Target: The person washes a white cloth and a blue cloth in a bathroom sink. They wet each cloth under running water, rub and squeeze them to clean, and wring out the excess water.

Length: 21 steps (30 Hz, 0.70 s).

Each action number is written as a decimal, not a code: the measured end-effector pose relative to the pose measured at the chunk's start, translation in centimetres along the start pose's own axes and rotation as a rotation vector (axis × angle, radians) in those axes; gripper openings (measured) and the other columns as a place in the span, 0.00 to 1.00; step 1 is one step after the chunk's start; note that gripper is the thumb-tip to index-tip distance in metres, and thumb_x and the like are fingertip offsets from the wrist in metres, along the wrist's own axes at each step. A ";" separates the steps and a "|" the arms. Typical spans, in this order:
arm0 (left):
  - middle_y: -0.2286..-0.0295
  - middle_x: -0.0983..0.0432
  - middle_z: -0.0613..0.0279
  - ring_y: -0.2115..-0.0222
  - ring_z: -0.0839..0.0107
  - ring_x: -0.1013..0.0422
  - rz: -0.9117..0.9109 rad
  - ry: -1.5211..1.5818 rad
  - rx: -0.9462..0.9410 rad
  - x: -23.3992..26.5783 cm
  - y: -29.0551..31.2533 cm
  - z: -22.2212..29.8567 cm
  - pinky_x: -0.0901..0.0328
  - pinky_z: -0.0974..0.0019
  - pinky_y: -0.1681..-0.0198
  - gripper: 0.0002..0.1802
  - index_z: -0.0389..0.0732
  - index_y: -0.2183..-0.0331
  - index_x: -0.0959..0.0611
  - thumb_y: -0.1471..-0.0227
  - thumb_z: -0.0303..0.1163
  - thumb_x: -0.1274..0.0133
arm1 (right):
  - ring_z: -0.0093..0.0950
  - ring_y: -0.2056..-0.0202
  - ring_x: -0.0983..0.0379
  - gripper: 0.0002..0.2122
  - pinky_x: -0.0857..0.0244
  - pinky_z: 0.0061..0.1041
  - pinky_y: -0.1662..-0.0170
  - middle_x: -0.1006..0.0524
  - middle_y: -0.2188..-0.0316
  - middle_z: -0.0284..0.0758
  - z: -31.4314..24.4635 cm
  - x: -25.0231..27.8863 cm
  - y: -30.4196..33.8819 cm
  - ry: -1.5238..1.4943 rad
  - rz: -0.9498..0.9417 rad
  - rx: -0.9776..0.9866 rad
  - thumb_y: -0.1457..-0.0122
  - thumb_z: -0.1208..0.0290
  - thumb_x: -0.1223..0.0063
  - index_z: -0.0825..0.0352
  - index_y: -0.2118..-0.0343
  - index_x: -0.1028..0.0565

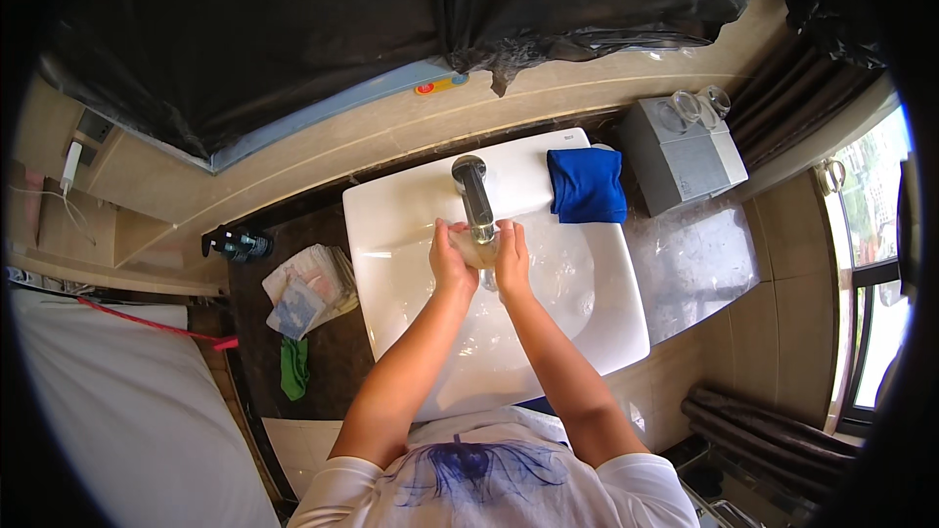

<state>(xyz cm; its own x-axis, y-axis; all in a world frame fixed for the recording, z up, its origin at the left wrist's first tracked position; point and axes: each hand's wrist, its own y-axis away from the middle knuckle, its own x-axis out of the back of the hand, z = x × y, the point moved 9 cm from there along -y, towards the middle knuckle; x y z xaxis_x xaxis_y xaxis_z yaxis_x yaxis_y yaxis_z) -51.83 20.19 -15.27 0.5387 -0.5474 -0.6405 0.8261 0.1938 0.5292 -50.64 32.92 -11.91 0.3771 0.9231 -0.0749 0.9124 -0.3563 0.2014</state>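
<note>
Held a pale, see-through item (473,254) between left hand (455,262) and right hand (512,260), just beneath the metal tap (475,198) and over the white sink (411,198). Curled fingers around opposite sides, grasping it, partly hidden by the tap. Had a folded blue cloth (587,186) lying untouched on the sink's right rear corner. Seemed midway through handling at the tap, setting-down not yet done; could not tell how much was finished.

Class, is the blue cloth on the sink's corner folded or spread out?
Folded, apparently: the blue cloth lies as a compact rectangle on the white sink.
</note>
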 end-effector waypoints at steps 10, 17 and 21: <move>0.63 0.32 0.62 0.63 0.75 0.35 -0.169 -0.378 -0.280 -2.1 2.9 1.2 0.39 0.71 0.58 0.12 0.37 0.59 0.31 0.48 0.27 0.56 | 0.26 0.65 0.30 0.12 0.34 0.26 0.64 0.29 0.66 0.38 5.4 -1.1 -0.9 -0.664 0.084 -0.427 0.44 0.65 0.52 0.70 0.65 0.32; 0.68 0.32 0.60 0.67 0.74 0.33 0.026 -0.275 -0.192 -0.7 2.2 -0.1 0.36 0.71 0.65 0.10 0.38 0.62 0.32 0.47 0.30 0.54 | 0.21 0.79 0.36 0.13 0.39 0.20 0.75 0.34 0.82 0.30 2.8 -0.6 0.4 -0.723 0.319 -0.421 0.46 0.62 0.47 0.65 0.79 0.35; 0.71 0.31 0.60 0.73 0.73 0.32 0.087 -0.339 -0.156 0.0 1.1 -1.0 0.35 0.71 0.72 0.11 0.38 0.63 0.32 0.46 0.34 0.56 | 0.19 0.85 0.42 0.14 0.46 0.20 0.82 0.38 0.88 0.28 2.1 0.2 0.1 -0.661 0.379 -0.361 0.46 0.65 0.49 0.64 0.82 0.37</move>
<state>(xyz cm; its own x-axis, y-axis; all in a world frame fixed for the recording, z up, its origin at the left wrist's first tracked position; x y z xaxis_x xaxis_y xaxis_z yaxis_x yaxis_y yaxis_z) -50.77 21.26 -15.25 0.5444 -0.7564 -0.3626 0.8088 0.3588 0.4659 -50.14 32.76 -13.95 0.7658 0.4362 -0.4725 0.6406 -0.4531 0.6199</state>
